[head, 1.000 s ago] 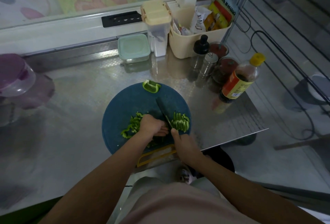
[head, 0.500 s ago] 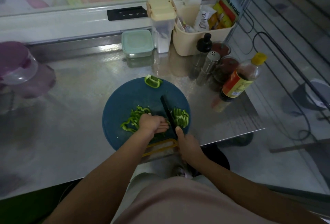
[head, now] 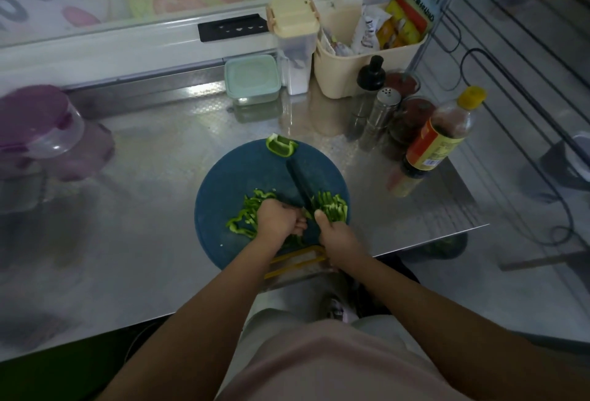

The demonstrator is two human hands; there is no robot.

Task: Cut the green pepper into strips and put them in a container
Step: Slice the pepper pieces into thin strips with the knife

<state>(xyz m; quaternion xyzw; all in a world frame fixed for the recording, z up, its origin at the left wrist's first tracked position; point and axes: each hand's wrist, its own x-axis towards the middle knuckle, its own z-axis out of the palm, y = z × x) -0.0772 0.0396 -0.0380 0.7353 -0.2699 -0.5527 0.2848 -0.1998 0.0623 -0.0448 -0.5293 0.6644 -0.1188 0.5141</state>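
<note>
A round blue cutting board (head: 230, 177) lies on the steel counter. Green pepper strips (head: 244, 217) lie on its left part and a second pile of cut strips (head: 332, 207) on its right. An uncut pepper piece (head: 281, 144) sits at the board's far edge. My left hand (head: 279, 218) curls down over pepper near the board's middle; what it holds is mostly hidden. My right hand (head: 338, 234) grips the handle of a dark knife (head: 298, 182), whose blade points away between the two piles. A lidded pale green container (head: 252, 79) stands at the back.
A purple lidded tub (head: 38, 123) sits at the far left. A yellow-capped sauce bottle (head: 437, 142), shakers (head: 380, 116) and jars crowd the right back. A beige caddy (head: 360, 71) and a dispenser (head: 295, 46) stand by the window. The counter edge runs just right of the board.
The knife blade has shifted slightly between the piles as my right hand works it; my left hand stays pressed on the pepper. The camera has tilted a little.
</note>
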